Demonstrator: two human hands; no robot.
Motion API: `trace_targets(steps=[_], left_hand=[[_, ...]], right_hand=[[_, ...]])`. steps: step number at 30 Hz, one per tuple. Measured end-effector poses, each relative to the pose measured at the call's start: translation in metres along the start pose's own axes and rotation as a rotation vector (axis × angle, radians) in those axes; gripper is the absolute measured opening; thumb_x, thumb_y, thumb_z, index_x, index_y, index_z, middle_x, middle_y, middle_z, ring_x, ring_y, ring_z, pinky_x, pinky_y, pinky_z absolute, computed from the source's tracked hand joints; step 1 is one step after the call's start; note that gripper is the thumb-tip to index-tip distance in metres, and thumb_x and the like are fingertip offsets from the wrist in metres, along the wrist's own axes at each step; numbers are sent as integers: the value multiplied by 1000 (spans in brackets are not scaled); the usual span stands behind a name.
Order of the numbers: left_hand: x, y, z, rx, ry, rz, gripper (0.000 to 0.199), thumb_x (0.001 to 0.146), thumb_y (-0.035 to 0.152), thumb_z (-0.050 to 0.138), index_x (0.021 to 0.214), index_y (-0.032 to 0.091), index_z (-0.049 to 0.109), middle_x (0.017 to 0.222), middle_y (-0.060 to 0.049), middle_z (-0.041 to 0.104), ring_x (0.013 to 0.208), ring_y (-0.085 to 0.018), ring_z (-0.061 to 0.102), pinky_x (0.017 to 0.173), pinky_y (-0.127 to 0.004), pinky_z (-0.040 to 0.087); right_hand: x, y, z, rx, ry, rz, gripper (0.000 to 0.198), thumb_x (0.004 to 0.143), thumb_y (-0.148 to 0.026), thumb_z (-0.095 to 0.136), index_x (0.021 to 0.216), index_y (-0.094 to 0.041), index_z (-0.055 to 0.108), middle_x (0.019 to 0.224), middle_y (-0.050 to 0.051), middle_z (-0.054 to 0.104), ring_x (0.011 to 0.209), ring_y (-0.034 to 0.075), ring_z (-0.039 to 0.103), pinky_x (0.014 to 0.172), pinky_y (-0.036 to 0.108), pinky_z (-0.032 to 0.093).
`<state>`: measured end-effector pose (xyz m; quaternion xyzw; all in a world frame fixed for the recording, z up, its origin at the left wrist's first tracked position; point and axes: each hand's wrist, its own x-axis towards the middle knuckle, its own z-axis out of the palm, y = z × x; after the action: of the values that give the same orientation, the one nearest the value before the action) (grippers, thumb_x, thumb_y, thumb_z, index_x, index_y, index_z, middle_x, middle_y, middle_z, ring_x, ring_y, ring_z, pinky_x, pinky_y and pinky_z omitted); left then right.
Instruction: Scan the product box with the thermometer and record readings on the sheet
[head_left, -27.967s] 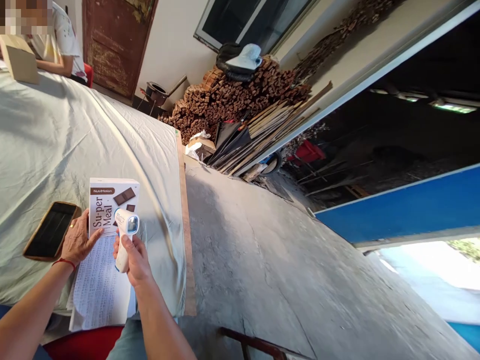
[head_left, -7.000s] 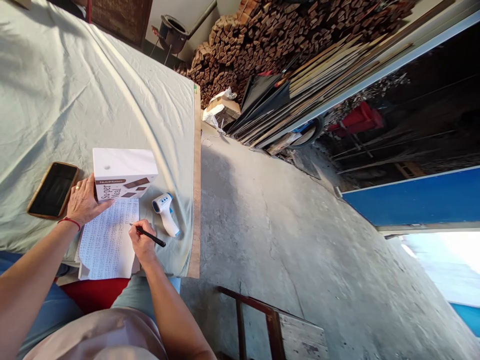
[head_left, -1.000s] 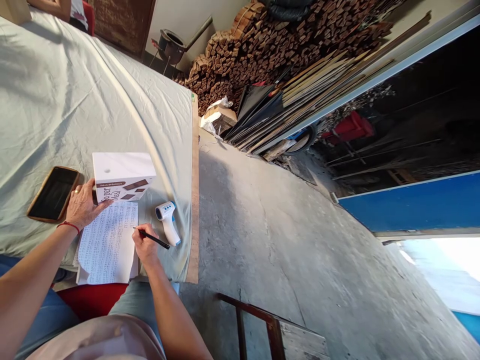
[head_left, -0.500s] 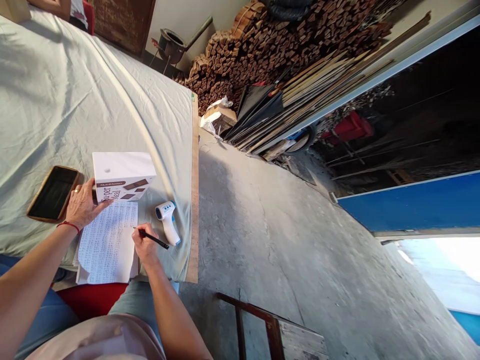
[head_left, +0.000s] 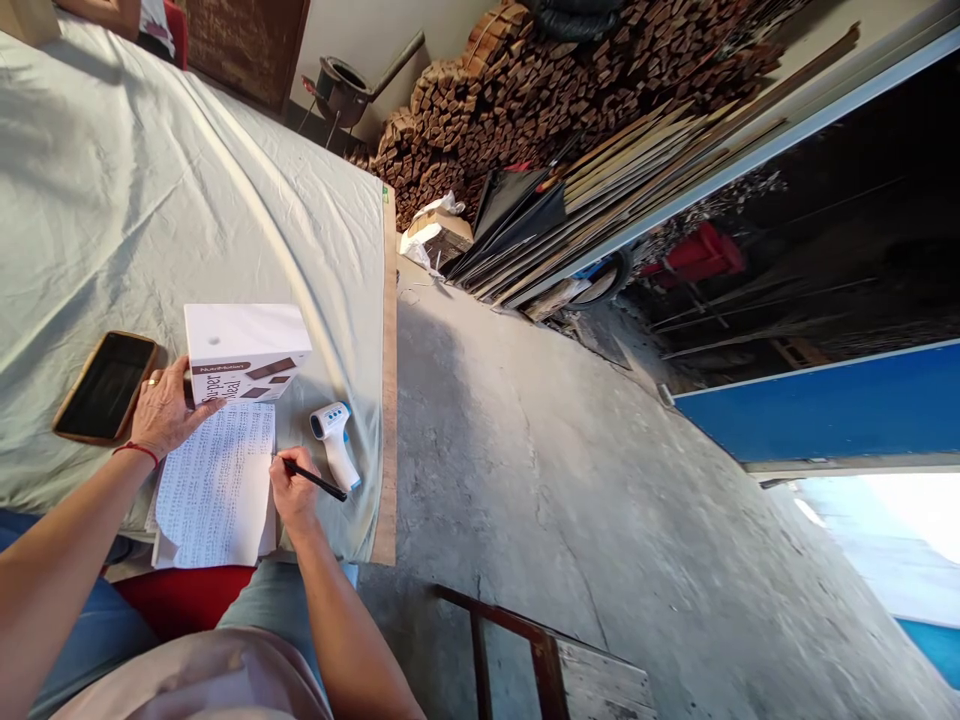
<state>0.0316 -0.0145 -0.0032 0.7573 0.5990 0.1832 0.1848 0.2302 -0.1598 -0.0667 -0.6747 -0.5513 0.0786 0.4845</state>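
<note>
My right hand pinches a black pen whose tip end is at the right edge of the handwritten sheet. Dense rows of writing cover this sheet, which lies over other papers. Around the lower left corner of a white printed box, my left hand has its thumb along the front and its fingers at the side. The box stands at the top of the sheet. A phone with a dark screen lies left of that hand. Beside the pen is a white and blue infrared thermometer.
A pale cloth covers the table, whose wooden edge shows on the right. A wooden chair or stool stands on the concrete floor. Stacked firewood and leaning boards are farther off. Another person's arm rests at the far left.
My right hand has shifted slightly right and down with the pen, from over the writing to the sheet's edge. My left hand and the box stay practically in place.
</note>
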Motion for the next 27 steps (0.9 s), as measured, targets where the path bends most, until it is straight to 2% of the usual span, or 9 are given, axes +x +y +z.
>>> trace_targets(steps=[14,19,23,27], left_hand=[[0,0,0,10,5,-3,83,79,75,57,140,18,51,130,-21,64,124,-46,58,107,-58,44],[0,-4,2,27,20,38,80,79,65,59,143,18,48,128,-19,66,123,-43,60,108,-56,44],[-1,-4,1,54,-4,50,80,80,59,53,145,15,46,129,-20,65,124,-44,58,107,-58,44],[-1,-3,-2,-12,4,66,76,86,62,45,143,12,47,127,-20,66,122,-43,58,106,-57,44]], right_hand=[[0,-2,0,-33,-12,21,15,91,-29,52,77,-24,55,63,-2,61,55,15,58,58,26,50],[-2,-1,0,11,-2,47,17,94,-28,50,78,-24,55,64,-1,59,57,16,58,59,27,51],[-2,-4,-7,19,94,34,20,102,-30,45,98,-22,62,84,5,67,78,20,66,72,31,57],[3,-8,-15,-37,93,-45,26,104,-23,42,115,-21,65,102,9,69,96,21,69,86,35,59]])
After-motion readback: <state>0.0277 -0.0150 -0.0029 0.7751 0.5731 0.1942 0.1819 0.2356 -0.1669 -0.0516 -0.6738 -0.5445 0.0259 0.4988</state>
